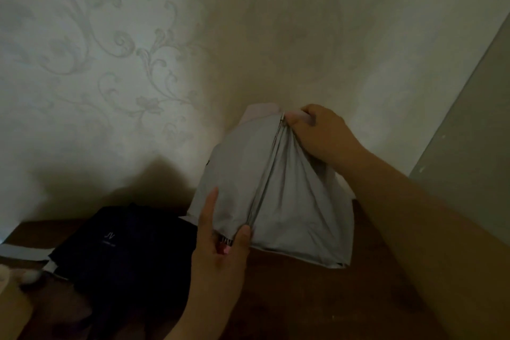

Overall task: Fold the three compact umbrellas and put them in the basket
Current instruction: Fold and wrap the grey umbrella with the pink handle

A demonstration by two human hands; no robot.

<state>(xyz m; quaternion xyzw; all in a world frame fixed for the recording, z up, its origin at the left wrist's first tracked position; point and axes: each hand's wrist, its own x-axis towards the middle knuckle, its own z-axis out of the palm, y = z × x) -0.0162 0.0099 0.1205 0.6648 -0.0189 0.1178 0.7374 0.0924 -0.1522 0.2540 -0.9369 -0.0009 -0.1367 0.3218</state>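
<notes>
A light grey compact umbrella [287,196] is held up over the dark wooden table, its canopy loose and hanging in folds around a metal rib. My right hand [320,132] pinches the fabric and rib tip at the upper end. My left hand [223,240] holds the lower end, thumb on the rib and forefinger stretched up along the cloth, with a pink part showing under the palm. A dark navy umbrella [118,246] lies crumpled on the table to the left. No basket is in view.
The wooden table [317,298] stands against a pale wall with a floral pattern. A grey strap and a small white object [30,276] lie at the table's left edge. A grey panel [474,132] rises on the right.
</notes>
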